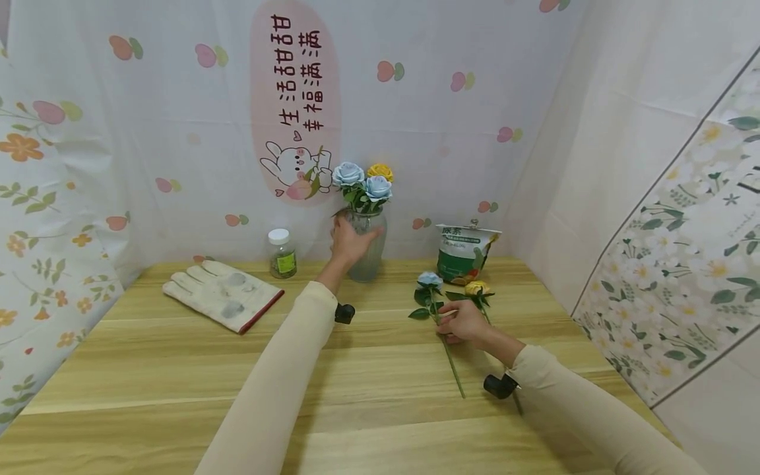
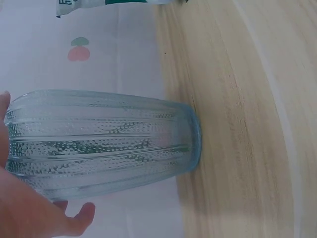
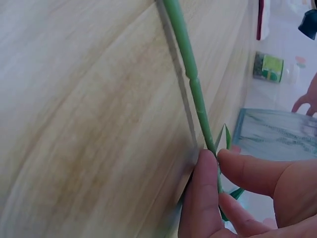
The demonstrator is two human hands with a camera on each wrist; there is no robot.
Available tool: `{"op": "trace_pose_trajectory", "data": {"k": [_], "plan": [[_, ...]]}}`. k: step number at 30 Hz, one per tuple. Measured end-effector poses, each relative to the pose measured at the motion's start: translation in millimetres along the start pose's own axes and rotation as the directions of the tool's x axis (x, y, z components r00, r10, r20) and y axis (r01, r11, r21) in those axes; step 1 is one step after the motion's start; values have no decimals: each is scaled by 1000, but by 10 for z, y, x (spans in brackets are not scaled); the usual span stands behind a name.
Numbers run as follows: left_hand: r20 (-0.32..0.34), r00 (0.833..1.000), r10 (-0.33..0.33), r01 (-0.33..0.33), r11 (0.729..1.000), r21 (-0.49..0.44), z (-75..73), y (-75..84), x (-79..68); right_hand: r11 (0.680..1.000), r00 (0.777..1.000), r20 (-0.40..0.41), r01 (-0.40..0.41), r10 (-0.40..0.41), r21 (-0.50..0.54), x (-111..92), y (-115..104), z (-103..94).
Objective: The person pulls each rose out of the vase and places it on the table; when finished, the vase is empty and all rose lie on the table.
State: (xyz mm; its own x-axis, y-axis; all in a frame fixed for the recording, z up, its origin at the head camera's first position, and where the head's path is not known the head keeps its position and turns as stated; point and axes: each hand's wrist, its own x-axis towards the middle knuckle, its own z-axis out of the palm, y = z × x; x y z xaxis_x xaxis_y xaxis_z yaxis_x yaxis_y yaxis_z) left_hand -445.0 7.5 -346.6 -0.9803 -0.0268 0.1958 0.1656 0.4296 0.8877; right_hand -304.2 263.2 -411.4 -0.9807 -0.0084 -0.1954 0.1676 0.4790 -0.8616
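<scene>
On the surface (image 1: pixel 380 402), we curve our left hand (image 1: pixel 349 241) round the glass vase (image 1: pixel 369 260) holding two blue roses (image 1: pixel 348 174) and a yellow rose (image 1: pixel 380 172), while nearby our right hand (image 1: pixel 466 323) pinches another blue rose (image 1: pixel 430 280) by its stem (image 1: pixel 454 369).

We see the head view lit brightly and evenly, with soft shadows on the wooden table (image 1: pixel 380 422) beneath both cream sleeves (image 1: pixel 279 396). The floral panel (image 1: pixel 683 264) at right looks stretched toward the edge. In the left wrist view, we find pale highlights on the ribbed glass vase (image 2: pixel 99 148); in the right wrist view, whitish glare at left and a soft-focus far jar (image 3: pixel 270 68).
</scene>
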Motion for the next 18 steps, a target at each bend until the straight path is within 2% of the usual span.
{"op": "trace_pose_trajectory", "data": {"k": [6, 12, 18], "plan": [[-34, 999, 5, -6, 1000, -26, 21, 26, -9, 1000, 1000, 2, 17, -17, -9, -28, 2, -28], [-63, 998, 21, -23, 999, -38, 54, 10, 5, 990, 995, -60, 78, -85, -115, -46, -57, -98], [-49, 999, 22, -21, 1000, 13, 35, -19, 16, 979, 988, -80, 121, -135, -166, -25, -124, -64]]}}
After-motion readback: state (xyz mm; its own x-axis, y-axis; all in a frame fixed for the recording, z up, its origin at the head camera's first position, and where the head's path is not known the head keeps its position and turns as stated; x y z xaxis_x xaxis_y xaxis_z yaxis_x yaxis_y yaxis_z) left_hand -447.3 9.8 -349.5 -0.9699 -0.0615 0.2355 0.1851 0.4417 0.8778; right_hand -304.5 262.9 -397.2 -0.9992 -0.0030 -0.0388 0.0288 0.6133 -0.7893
